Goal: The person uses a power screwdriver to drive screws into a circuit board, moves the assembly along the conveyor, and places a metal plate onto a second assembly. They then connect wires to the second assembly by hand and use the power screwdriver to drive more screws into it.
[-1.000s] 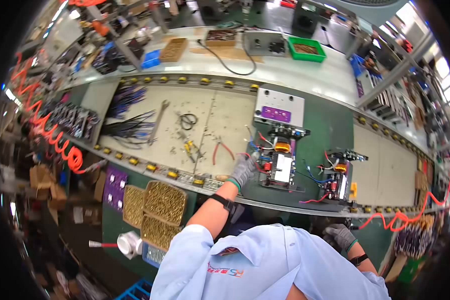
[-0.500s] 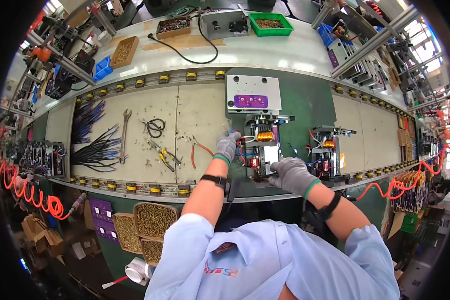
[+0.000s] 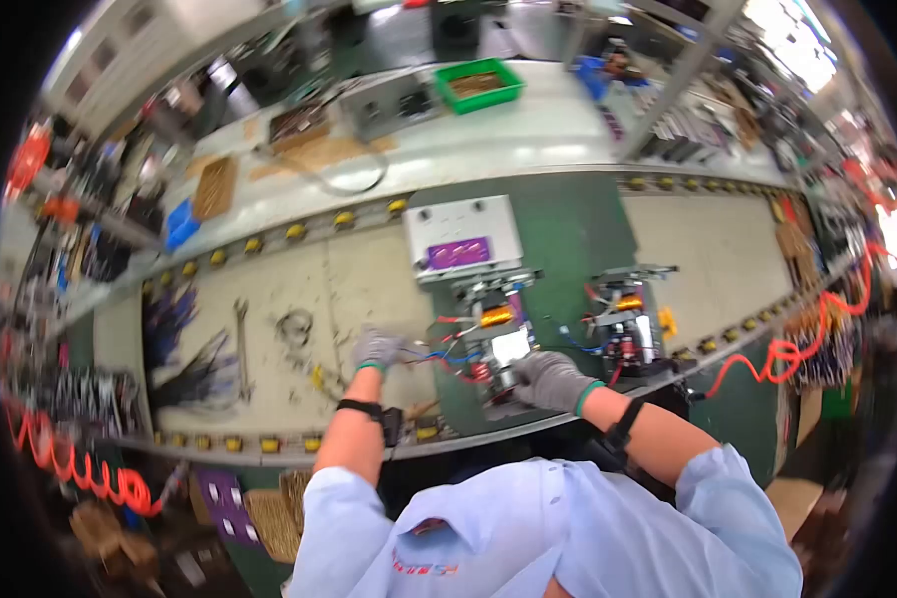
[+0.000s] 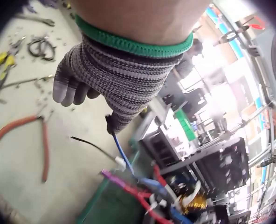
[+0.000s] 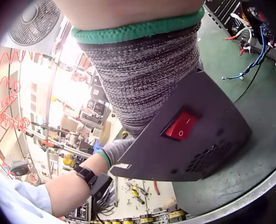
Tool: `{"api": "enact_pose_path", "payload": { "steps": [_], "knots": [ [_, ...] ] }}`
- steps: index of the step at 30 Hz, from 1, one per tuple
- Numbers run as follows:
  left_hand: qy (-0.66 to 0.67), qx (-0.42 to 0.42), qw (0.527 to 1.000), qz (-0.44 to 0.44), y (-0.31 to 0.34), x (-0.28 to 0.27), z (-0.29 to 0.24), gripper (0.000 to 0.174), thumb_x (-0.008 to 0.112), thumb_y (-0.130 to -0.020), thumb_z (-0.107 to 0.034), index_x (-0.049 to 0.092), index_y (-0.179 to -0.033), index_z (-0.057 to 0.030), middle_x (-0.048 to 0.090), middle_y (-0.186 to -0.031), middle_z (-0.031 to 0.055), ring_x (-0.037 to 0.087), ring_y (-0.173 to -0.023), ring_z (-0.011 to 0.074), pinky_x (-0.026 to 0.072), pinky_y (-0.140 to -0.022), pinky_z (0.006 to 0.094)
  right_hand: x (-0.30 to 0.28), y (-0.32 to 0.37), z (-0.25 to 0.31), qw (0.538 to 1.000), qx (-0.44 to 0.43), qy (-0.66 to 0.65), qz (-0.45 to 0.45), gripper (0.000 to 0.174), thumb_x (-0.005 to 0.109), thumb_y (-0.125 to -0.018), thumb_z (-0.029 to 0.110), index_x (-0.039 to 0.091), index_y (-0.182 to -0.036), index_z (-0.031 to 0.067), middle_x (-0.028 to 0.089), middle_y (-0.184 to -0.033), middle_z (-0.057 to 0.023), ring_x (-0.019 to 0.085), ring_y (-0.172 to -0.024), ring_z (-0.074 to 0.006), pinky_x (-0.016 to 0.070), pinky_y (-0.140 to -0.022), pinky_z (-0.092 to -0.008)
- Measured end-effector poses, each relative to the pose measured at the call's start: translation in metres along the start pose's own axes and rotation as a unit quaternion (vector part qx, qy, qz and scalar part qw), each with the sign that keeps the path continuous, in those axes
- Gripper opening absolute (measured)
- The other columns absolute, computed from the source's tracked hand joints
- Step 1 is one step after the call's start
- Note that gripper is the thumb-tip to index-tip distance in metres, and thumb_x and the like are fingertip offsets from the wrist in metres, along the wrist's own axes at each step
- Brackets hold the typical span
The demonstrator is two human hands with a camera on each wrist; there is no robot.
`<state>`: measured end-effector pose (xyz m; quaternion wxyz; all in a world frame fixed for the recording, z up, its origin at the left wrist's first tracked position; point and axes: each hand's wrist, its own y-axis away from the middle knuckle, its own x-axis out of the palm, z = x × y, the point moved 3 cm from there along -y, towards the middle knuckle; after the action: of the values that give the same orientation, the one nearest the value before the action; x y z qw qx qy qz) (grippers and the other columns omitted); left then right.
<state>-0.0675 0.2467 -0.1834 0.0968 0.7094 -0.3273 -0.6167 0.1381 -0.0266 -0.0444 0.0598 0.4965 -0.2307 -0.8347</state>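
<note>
My left hand point(image 3: 377, 349), in a grey knit glove, is out to the left of an open electronic unit point(image 3: 510, 345). At its fingertips in the left wrist view it pinches a blue wire point(image 4: 122, 153) near the dark end. Red and black leads and a copper coil point(image 4: 193, 204) lie below. My right hand point(image 3: 553, 382) holds the unit's front end. In the right wrist view a black end panel point(image 5: 217, 121) with a red rocker switch point(image 5: 182, 126) covers those fingers.
A silver cover with a purple label point(image 3: 468, 231) lies behind the unit; a second open unit point(image 3: 626, 329) stands at right. Red-handled pliers point(image 4: 44, 144), yellow-handled pliers point(image 4: 3, 70) and a wrench point(image 3: 241, 344) lie on the left. A green bin point(image 3: 478, 85) sits on the back bench.
From below the bench edge, the right hand has come up to the unit's front. The left hand has moved left, away from the unit, drawing wires out. The head view has shifted.
</note>
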Motion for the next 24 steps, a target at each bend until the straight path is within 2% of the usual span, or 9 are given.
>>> {"api": "enact_pose_path", "payload": {
  "steps": [2, 3, 4, 5, 9, 11, 19, 20, 24],
  "knots": [
    [0.070, 0.100, 0.972, -0.203, -0.057, -0.020, 0.004, 0.072, 0.066, -0.083, -0.055, 0.061, -0.124, 0.0038, 0.063, -0.126, 0.0275, 0.059, -0.120, 0.0398, 0.0430, -0.107, 0.0436, 0.000, 0.005, -0.003, 0.980, 0.002, -0.187, 0.065, 0.034, 0.065, -0.080, 0.038, 0.071, -0.094, 0.0074, 0.071, -0.085, -0.0151, 0.069, -0.079, -0.0309, 0.0540, -0.073, -0.0421],
    [-0.072, 0.212, 0.960, -0.167, -0.121, -0.020, 0.009, 0.073, 0.070, -0.083, -0.052, 0.058, -0.129, 0.0037, 0.060, -0.131, 0.0267, 0.058, -0.121, 0.0406, 0.0424, -0.108, 0.0443, -0.021, 0.018, 0.007, 0.964, -0.012, -0.265, 0.018, 0.024, 0.060, -0.085, 0.028, 0.071, -0.094, 0.0090, 0.071, -0.087, -0.0121, 0.069, -0.078, -0.0286, 0.0538, -0.075, -0.0413],
    [0.115, 0.153, 0.963, -0.189, -0.069, -0.087, -0.057, 0.068, 0.073, -0.083, -0.045, 0.059, -0.129, 0.0027, 0.058, -0.134, 0.0257, 0.057, -0.120, 0.0408, 0.0427, -0.107, 0.0466, -0.022, 0.019, 0.004, 0.978, -0.013, -0.209, 0.006, 0.026, 0.061, -0.085, 0.028, 0.068, -0.100, 0.0082, 0.070, -0.090, -0.0146, 0.068, -0.084, -0.0309, 0.0527, -0.078, -0.0437],
    [0.094, 0.240, 0.934, -0.247, -0.097, -0.094, -0.081, 0.064, 0.074, -0.081, -0.042, 0.061, -0.127, 0.0001, 0.059, -0.132, 0.0247, 0.056, -0.121, 0.0397, 0.0433, -0.106, 0.0468, -0.025, 0.020, 0.003, 0.977, -0.015, -0.213, 0.005, 0.028, 0.060, -0.086, 0.028, 0.064, -0.105, 0.0080, 0.068, -0.092, -0.0170, 0.067, -0.087, -0.0341, 0.0515, -0.080, -0.0461],
    [-0.070, 0.372, 0.908, -0.179, -0.093, -0.122, -0.219, 0.062, 0.074, -0.079, -0.043, 0.060, -0.128, -0.0061, 0.060, -0.130, 0.0212, 0.055, -0.125, 0.0359, 0.0420, -0.108, 0.0457, -0.010, 0.024, -0.005, 0.971, -0.024, -0.209, -0.117, 0.028, 0.064, -0.085, 0.030, 0.062, -0.102, 0.0082, 0.064, -0.081, -0.0192, 0.065, -0.079, -0.0397, 0.0507, -0.073, -0.0476],
    [-0.172, 0.325, 0.927, -0.080, -0.076, -0.125, -0.260, 0.068, 0.072, -0.081, -0.049, 0.057, -0.132, -0.0063, 0.057, -0.136, 0.0202, 0.053, -0.129, 0.0352, 0.0408, -0.109, 0.0472, -0.001, 0.029, -0.004, 0.975, -0.032, -0.155, -0.157, 0.021, 0.063, -0.085, 0.025, 0.060, -0.096, 0.0076, 0.063, -0.080, -0.0177, 0.063, -0.078, -0.0416, 0.0504, -0.068, -0.0491],
    [-0.192, 0.341, 0.920, -0.004, -0.090, -0.130, -0.283, 0.073, 0.084, -0.068, -0.050, 0.066, -0.119, -0.0004, 0.070, -0.115, 0.0212, 0.067, -0.109, 0.0347, 0.0539, -0.094, 0.0418, 0.007, 0.035, -0.002, 0.958, -0.013, -0.150, -0.244, 0.017, 0.062, -0.085, 0.022, 0.059, -0.091, 0.0063, 0.062, -0.076, -0.0172, 0.063, -0.073, -0.0405, 0.0518, -0.066, -0.0489],
    [-0.074, 0.410, 0.909, 0.031, -0.120, -0.110, -0.262, 0.054, 0.086, -0.071, -0.036, 0.071, -0.107, 0.0017, 0.074, -0.093, 0.0171, 0.072, -0.083, 0.0254, 0.0559, -0.076, 0.0375, 0.007, 0.035, -0.003, 0.960, -0.010, -0.138, -0.245, 0.016, 0.062, -0.085, 0.021, 0.059, -0.090, 0.0070, 0.062, -0.075, -0.0169, 0.064, -0.074, -0.0394, 0.0522, -0.066, -0.0487],
    [-0.053, 0.371, 0.921, 0.110, -0.024, -0.137, -0.261, 0.034, 0.083, -0.077, -0.028, 0.074, -0.090, 0.0023, 0.069, -0.069, 0.0114, 0.063, -0.063, 0.0186, 0.0501, -0.062, 0.0370, 0.008, 0.034, -0.001, 0.965, 0.009, -0.124, -0.233, 0.018, 0.062, -0.085, 0.023, 0.059, -0.090, 0.0059, 0.062, -0.074, -0.0166, 0.063, -0.072, -0.0399, 0.0528, -0.066, -0.0485]
  ]
}}
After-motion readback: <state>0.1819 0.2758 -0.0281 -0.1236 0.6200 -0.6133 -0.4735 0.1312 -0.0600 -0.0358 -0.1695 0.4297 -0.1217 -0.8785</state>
